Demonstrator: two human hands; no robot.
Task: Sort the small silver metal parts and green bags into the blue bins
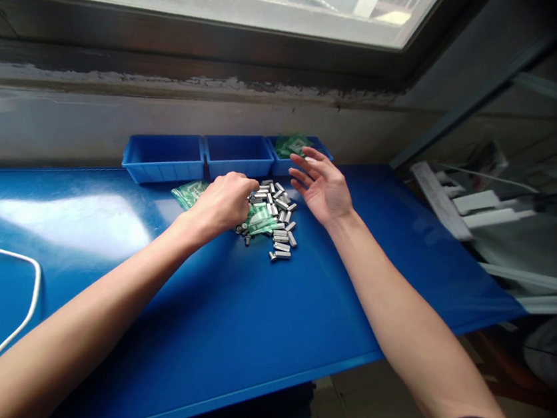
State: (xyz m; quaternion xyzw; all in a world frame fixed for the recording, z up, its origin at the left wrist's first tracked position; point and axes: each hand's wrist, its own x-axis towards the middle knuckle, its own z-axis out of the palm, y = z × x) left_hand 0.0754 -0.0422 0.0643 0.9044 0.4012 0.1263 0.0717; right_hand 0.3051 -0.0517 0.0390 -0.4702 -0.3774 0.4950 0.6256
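Note:
My left hand (225,202) is closed above the left side of a pile of small silvery metal pieces (282,239); its fingertips are hidden, so what they hold, if anything, cannot be seen. To the right of the pile, my right hand (325,190) is raised with fingers apart and palm turned inward, holding nothing visible. A green translucent packet (262,219) lies among the metal pieces. Another green packet (189,194) shows just behind my left wrist. Beyond my right fingertips, the right blue bin (281,166) contains green packets (294,145).
The left bin (166,173) and middle bin (238,168) stand in line along the wall behind the pile. A white cable (35,277) curves over the blue table (222,336) at left. White items (479,203) sit beyond the table's right edge.

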